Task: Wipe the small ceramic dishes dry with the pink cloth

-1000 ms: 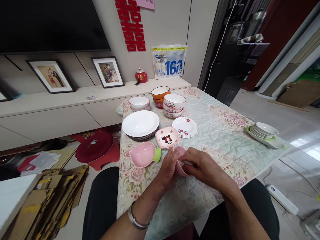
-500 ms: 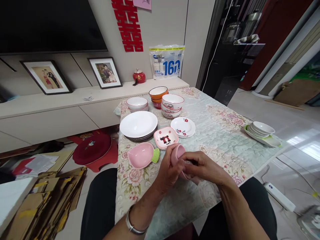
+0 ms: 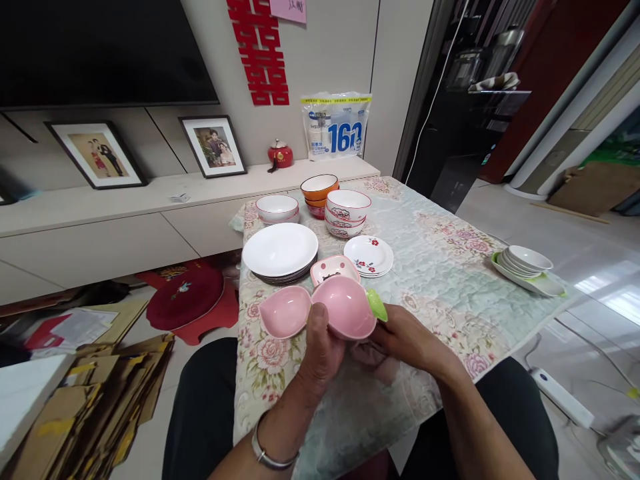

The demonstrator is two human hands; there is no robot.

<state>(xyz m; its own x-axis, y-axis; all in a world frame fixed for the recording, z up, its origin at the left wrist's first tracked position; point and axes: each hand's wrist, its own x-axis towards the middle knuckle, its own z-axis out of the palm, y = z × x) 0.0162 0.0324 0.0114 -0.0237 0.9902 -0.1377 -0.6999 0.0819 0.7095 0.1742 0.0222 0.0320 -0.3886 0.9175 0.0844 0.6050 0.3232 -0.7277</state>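
Note:
My left hand (image 3: 323,350) grips a pink bowl (image 3: 346,308) shaped like a fruit, with its thumb over the near left rim. The bowl is tilted, its inside facing me and its green leaf tab on the right. Below it, my right hand (image 3: 410,339) is closed on a pinkish cloth (image 3: 373,355) against the underside; its fingertips are mostly hidden. A matching pink bowl (image 3: 285,313) lies on the table just left, its leaf end covered. Behind the held bowl, a square cat dish (image 3: 330,267) is partly hidden.
On the flowered tablecloth (image 3: 435,267) stand a stack of large white plates (image 3: 280,250), small flowered plates (image 3: 369,255), white bowls (image 3: 278,207), red-rimmed bowls (image 3: 347,212) and orange bowls (image 3: 319,188). Small bowls on a green-edged dish (image 3: 525,263) sit near the right edge.
The held pink bowl has turned from edge-on to show its inside and leaf tab. It now covers part of the cat dish. My right hand has slid underneath with the cloth.

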